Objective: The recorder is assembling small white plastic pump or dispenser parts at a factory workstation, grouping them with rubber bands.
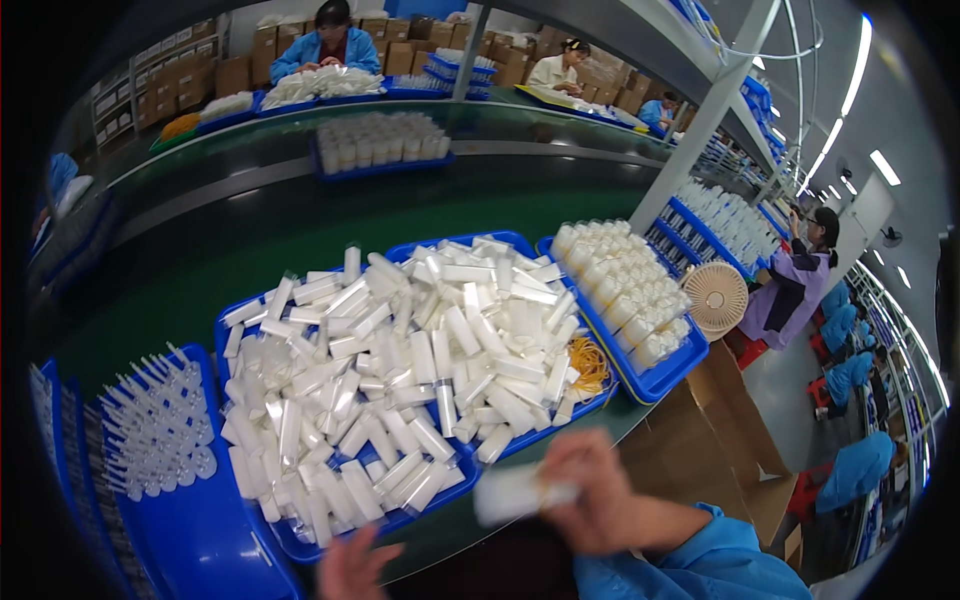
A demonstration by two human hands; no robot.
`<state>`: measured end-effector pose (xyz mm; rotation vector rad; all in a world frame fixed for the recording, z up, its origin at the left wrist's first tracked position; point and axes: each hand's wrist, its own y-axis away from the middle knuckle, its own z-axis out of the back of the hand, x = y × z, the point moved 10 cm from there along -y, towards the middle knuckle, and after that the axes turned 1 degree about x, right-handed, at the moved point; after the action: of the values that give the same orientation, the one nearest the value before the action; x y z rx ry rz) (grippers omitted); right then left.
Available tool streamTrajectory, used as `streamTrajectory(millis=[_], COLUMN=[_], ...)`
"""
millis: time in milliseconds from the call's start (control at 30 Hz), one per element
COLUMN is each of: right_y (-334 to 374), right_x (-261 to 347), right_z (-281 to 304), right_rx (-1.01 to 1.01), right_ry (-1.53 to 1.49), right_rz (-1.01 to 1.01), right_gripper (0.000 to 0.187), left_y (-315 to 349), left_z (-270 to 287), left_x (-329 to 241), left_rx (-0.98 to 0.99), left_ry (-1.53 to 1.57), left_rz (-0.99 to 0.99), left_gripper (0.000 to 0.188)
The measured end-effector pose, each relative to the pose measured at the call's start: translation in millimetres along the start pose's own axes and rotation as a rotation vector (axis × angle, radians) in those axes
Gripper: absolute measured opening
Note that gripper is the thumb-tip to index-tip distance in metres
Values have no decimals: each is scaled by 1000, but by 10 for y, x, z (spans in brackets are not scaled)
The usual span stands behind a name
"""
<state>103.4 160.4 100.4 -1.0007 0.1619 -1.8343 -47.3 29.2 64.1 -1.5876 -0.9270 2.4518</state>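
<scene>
My right hand point(592, 490) is closed around a bundle of white wrapped packets point(512, 494), held over the table's near edge. A yellowish strip that looks like a rubber band shows on the bundle near my fingers; motion blurs it. Lower and to the left, my left hand point(355, 566) is open with its fingers apart, just in front of the piled tray. Many loose slim white packets point(350, 385) in clear film heap over two blue trays point(455, 487). Yellow rubber bands point(590, 366) lie at the right end of the heap.
A blue tray point(655, 388) holds upright white bundles point(615, 285) on the right, by a beige fan point(715, 298). White plunger-like parts point(160, 425) stand in a blue tray on the left. A cardboard box point(700, 440) is at right. Across the green belt point(230, 225), co-workers sit.
</scene>
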Motion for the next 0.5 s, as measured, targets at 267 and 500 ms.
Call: streamTrajectory(millis=[267, 500], right_y=[595, 951], right_x=[-1274, -2467], right_z=[2333, 2663], right_rx=[-581, -450], right_ry=[946, 879], right_rz=[-495, -649], right_gripper=[21, 29], left_y=[-77, 153], left_z=[1420, 2225], left_x=[237, 905], left_rx=[-20, 97], left_ry=[-872, -1201], left_rz=[196, 330], left_gripper=[33, 34])
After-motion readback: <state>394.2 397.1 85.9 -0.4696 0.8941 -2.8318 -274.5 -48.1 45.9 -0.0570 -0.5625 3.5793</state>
